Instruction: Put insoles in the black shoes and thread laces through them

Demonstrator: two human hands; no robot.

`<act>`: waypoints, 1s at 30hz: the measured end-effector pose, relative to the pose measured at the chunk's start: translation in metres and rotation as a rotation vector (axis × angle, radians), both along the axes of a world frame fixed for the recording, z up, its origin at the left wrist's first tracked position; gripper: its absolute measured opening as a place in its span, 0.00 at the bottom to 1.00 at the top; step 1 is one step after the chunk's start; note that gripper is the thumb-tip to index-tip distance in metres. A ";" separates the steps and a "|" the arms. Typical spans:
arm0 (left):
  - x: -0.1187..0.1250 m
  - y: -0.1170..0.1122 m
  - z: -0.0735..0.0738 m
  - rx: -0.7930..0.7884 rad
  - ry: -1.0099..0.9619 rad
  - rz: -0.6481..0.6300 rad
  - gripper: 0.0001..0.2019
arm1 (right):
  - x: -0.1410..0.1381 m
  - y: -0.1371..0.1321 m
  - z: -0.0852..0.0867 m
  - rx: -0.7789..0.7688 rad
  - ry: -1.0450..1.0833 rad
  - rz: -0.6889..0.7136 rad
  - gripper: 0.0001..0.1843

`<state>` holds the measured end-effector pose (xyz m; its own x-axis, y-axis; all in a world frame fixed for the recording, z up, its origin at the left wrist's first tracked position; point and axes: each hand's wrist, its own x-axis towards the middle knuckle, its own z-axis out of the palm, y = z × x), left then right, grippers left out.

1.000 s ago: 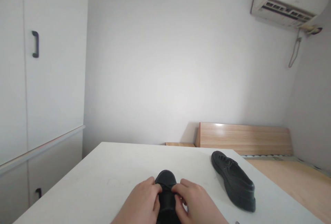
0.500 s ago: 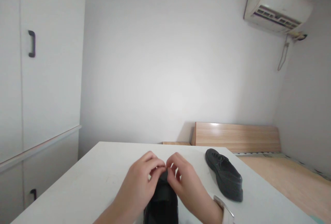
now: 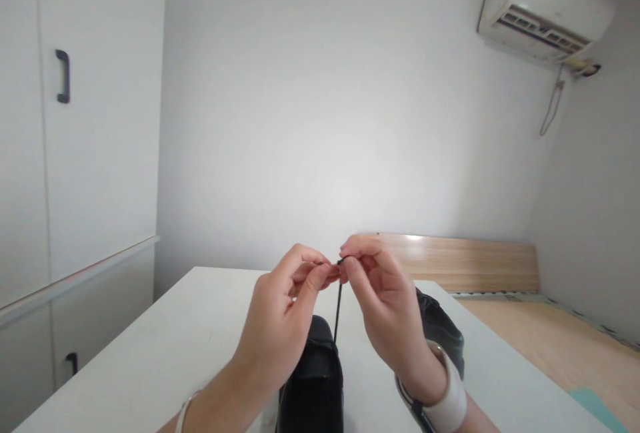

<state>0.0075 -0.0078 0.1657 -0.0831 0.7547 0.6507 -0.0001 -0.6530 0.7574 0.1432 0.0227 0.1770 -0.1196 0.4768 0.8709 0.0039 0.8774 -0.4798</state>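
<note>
A black shoe (image 3: 313, 379) stands on the white table with its toe pointing away from me. From its right side a black shoelace (image 3: 339, 313) runs up, taut, to my fingers above the toe. My right hand (image 3: 383, 293) pinches the lace between thumb and fingers. Beside it my left hand (image 3: 287, 306) is closed in a pinch on a bit of the same lace, and the fingertips of both hands meet. A second black shoe (image 3: 440, 323) lies on the right of the table, partly hidden behind my right hand and wrist.
The white table (image 3: 220, 313) stretches out before me. A white cabinet (image 3: 100, 139) rises on the left. To the right is a bed frame with a wooden headboard (image 3: 465, 263); an air conditioner (image 3: 547, 13) hangs high on the wall.
Both hands have risen from the shoe's front, drawing the shoelace up off it. My right wrist now covers part of the second shoe. The view has shifted slightly.
</note>
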 end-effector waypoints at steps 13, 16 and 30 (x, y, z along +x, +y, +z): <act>0.007 0.006 0.006 -0.040 -0.027 -0.190 0.05 | 0.006 0.003 -0.019 -0.225 -0.027 0.246 0.14; 0.004 0.007 0.003 -0.074 0.023 -0.203 0.04 | 0.011 0.007 -0.024 -0.346 -0.059 0.334 0.12; -0.099 0.042 -0.057 -0.273 -0.096 0.088 0.24 | 0.077 0.032 -0.080 -0.707 0.568 0.241 0.16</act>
<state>-0.0919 0.0344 0.1087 -0.2069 0.8881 0.4105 -0.0329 -0.4256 0.9043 0.2199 0.0546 0.0971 0.0696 0.9355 0.3464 -0.5384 0.3276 -0.7764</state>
